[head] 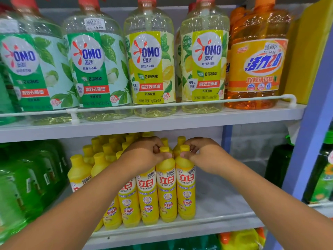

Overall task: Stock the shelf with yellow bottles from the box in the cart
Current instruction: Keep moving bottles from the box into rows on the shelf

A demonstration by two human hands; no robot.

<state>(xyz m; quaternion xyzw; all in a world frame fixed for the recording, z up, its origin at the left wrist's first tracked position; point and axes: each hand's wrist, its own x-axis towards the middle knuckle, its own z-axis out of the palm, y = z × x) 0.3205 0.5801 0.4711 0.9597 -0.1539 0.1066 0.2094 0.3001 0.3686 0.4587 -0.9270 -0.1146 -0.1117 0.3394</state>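
Several yellow bottles stand upright in rows on the middle shelf [225,204]. My left hand [144,156] grips the neck of one front-row yellow bottle [166,188], thumb across its shoulder. My right hand [203,156] grips the neck of the yellow bottle [185,192] beside it, at the right end of the front row. The two bottles touch each other and stand on the shelf. The box and cart are out of view.
Large OMO bottles [149,69] and an orange bottle [255,65] fill the upper shelf behind a white rail [180,103]. Green bottles [27,186] crowd the left of the middle shelf. Bare shelf lies right of the yellow rows, up to a blue upright [306,141].
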